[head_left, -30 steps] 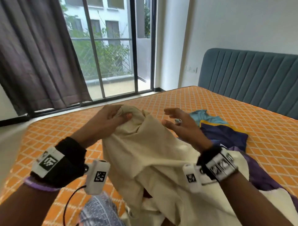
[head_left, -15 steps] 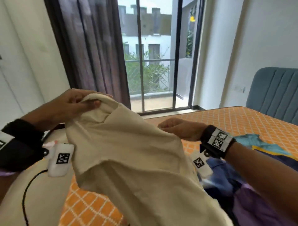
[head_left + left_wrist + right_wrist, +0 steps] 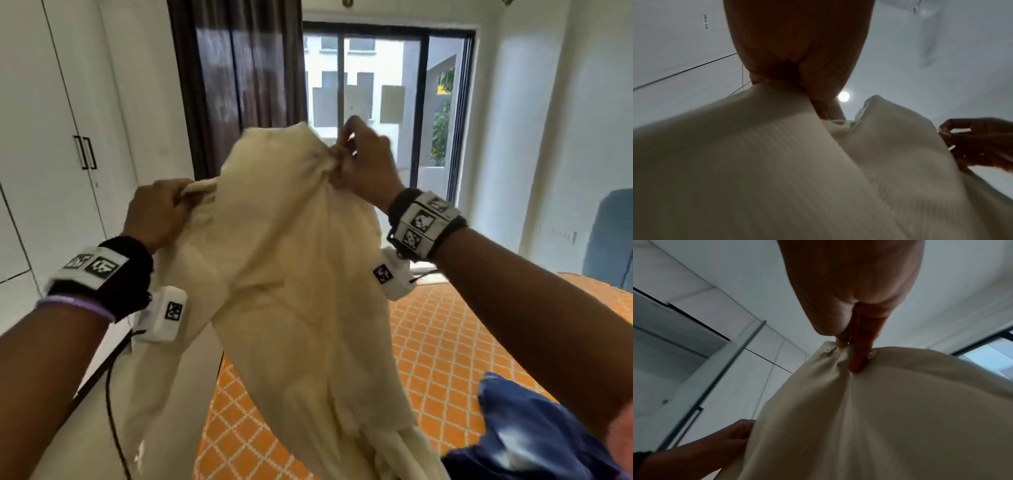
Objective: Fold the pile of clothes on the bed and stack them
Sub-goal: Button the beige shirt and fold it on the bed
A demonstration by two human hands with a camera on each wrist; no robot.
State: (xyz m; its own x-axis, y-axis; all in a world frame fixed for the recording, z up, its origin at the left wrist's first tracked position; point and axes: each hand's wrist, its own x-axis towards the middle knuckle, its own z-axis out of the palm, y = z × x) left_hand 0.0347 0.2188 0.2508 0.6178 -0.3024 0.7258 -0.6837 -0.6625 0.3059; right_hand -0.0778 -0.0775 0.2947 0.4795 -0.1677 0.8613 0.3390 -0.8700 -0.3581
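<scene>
A cream garment (image 3: 294, 274) hangs lifted high in front of me, above the bed (image 3: 442, 342). My left hand (image 3: 161, 209) grips its upper left edge. My right hand (image 3: 359, 164) pinches the bunched top at the right, higher than the left. In the left wrist view the left hand (image 3: 797, 56) closes on ribbed cream cloth (image 3: 777, 162). In the right wrist view the right hand's fingers (image 3: 857, 353) pinch the cream cloth (image 3: 879, 418) beside a small button (image 3: 871, 355). The garment's lower end drops out of view at the bottom.
Blue and purple clothes (image 3: 534, 435) lie on the orange patterned mattress at lower right. White wardrobe doors (image 3: 51, 137) stand to the left, a dark curtain (image 3: 239, 78) and a glass sliding door (image 3: 383, 96) ahead. A blue headboard (image 3: 613, 236) is at far right.
Both hands have raised the cream garment from bed level to high in the air. My right hand, free before, now pinches its top. The head view has tilted upward.
</scene>
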